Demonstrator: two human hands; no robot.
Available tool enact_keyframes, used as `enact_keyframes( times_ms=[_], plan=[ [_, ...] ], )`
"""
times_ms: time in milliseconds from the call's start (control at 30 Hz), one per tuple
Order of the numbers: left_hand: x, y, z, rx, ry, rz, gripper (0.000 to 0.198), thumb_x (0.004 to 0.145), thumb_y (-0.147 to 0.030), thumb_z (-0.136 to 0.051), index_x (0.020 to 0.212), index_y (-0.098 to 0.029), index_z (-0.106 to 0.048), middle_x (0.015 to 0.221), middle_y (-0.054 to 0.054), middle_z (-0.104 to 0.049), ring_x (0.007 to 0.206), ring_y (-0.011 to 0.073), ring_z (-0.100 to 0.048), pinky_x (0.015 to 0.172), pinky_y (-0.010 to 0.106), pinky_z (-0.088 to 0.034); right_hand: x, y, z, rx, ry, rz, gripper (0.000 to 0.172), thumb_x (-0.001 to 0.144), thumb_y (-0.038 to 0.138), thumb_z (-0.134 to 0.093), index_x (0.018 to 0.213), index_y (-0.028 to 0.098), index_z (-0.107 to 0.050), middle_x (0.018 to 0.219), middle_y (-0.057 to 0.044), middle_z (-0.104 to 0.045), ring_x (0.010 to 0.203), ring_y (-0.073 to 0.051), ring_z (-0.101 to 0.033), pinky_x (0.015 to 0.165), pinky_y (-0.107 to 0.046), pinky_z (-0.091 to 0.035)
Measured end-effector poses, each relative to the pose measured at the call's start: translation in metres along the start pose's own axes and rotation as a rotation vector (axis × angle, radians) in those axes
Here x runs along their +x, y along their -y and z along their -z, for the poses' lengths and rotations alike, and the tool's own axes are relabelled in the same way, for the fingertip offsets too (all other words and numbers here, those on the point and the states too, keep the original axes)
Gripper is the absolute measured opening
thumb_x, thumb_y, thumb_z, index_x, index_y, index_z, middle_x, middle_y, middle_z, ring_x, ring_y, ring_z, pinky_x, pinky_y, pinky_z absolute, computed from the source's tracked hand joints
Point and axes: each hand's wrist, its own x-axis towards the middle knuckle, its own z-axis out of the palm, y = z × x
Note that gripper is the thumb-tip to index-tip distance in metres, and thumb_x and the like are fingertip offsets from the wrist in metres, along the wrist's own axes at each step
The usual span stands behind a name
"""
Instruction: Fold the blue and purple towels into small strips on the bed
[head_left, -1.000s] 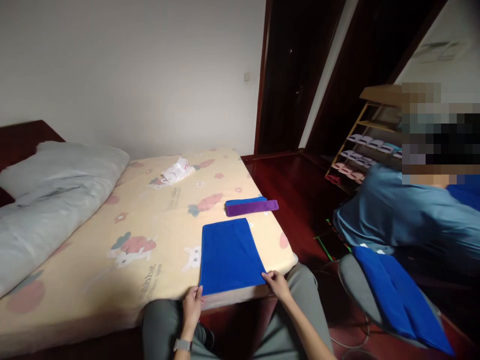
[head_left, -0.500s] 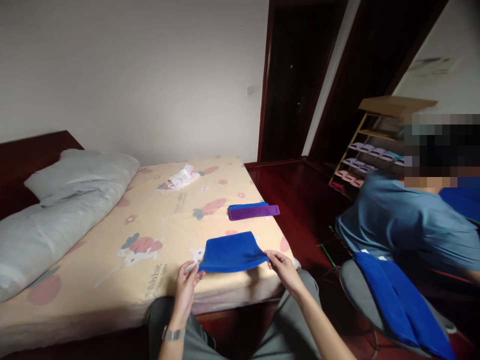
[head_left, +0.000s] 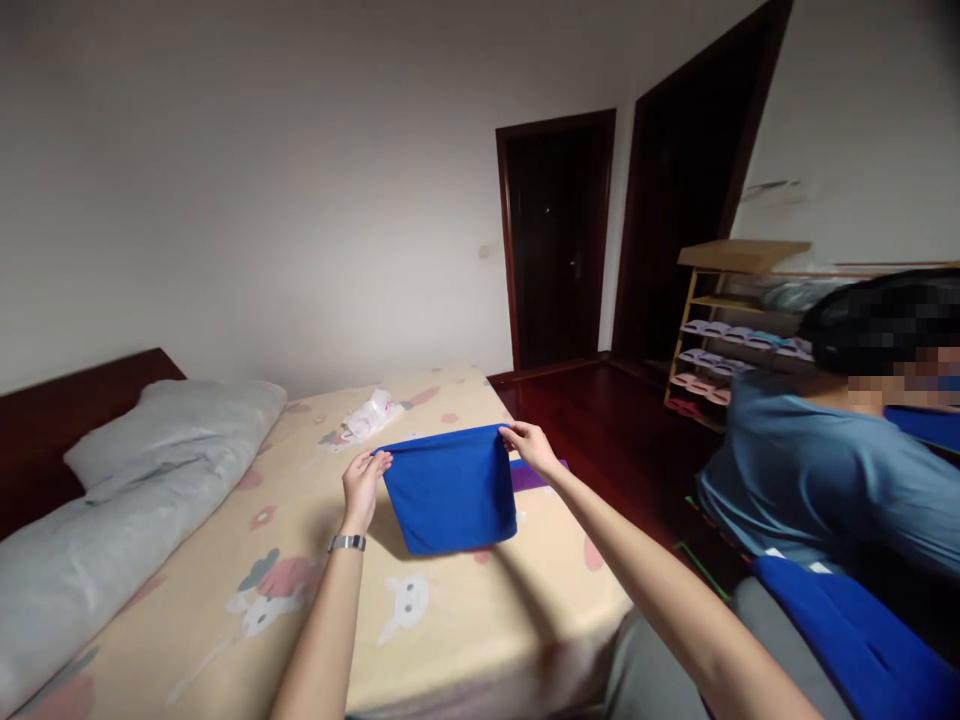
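White wall spans the far side, and below it lies the bed, its cream sheet printed with carrots and rabbits. Beyond the bed's far corner stands a dark door. At right, a person in a blue shirt leans forward. Behind them, a shoe rack holds slippers in tiers: lilac with one turquoise above, then lilac, pink, and red lowest; a cardboard piece lies on top. Grey bedding is heaped at the bed's left. Lower right, folded blue fabric drapes over a grey chair. One blue cloth hangs spread over the bed, its shadow on the sheet. Partly behind it lies a folded purple cloth. Farther back sits a crumpled white plastic bag; whether anything is inside, I cannot tell. Left hand and right hand each pinch an upper corner of the blue cloth, thumb closed against fingers. Smallest, a silvery band circles the left wrist.
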Motion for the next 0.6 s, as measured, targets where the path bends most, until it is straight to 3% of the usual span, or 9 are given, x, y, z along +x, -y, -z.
enact_keyframes(
  times_ms=[133,267,400,500,600],
  plan=[
    [0.009,-0.013,-0.004,0.059,-0.022,-0.112,0.047,0.072,-0.043,-0.079,0.103,-0.011,-0.063,0.091,0.011,-0.074,0.084,0.0200,-0.072,0.090,0.040,-0.056,0.009,0.013,-0.001,-0.039,-0.022,0.107,0.042,0.079,0.058,-0.066,0.081,0.017,-0.071,0.076,-0.003,-0.062,0.068,-0.016,-0.059,0.068,-0.030,-0.051],
    [-0.034,0.000,0.019,0.170,-0.031,-0.165,0.046,0.080,-0.048,-0.072,0.106,-0.012,-0.065,0.096,0.012,-0.074,0.088,0.0213,-0.072,0.091,0.039,-0.055,-0.038,0.001,0.011,-0.065,-0.076,0.132,0.043,0.083,0.057,-0.064,0.097,0.018,-0.075,0.106,-0.010,-0.062,0.088,-0.022,-0.064,0.072,-0.032,-0.056],
    [-0.120,0.060,0.068,0.447,0.045,-0.053,0.043,0.085,-0.052,-0.064,0.107,-0.016,-0.069,0.103,0.012,-0.075,0.097,0.0244,-0.070,0.092,0.038,-0.054,-0.133,-0.057,0.029,-0.114,0.009,0.022,0.041,0.091,0.055,-0.055,0.111,0.023,-0.073,0.127,-0.011,-0.060,0.108,-0.026,-0.062,0.076,-0.034,-0.058],
    [-0.188,0.120,0.100,0.600,0.065,0.063,0.049,0.084,-0.060,-0.059,0.104,-0.017,-0.072,0.103,0.012,-0.075,0.098,0.0281,-0.071,0.087,0.040,-0.057,-0.204,-0.121,0.040,-0.165,0.100,-0.113,0.045,0.092,0.058,-0.052,0.110,0.022,-0.073,0.122,-0.011,-0.067,0.108,-0.027,-0.064,0.087,-0.041,-0.057],
    [-0.241,0.165,0.121,0.724,0.150,0.047,0.048,0.084,-0.062,-0.056,0.098,-0.019,-0.074,0.109,0.013,-0.073,0.106,0.0297,-0.068,0.094,0.044,-0.055,-0.254,-0.170,0.050,-0.282,0.150,-0.182,0.047,0.090,0.059,-0.053,0.104,0.021,-0.075,0.117,-0.012,-0.071,0.114,-0.030,-0.063,0.104,-0.050,-0.047]
  ],
)
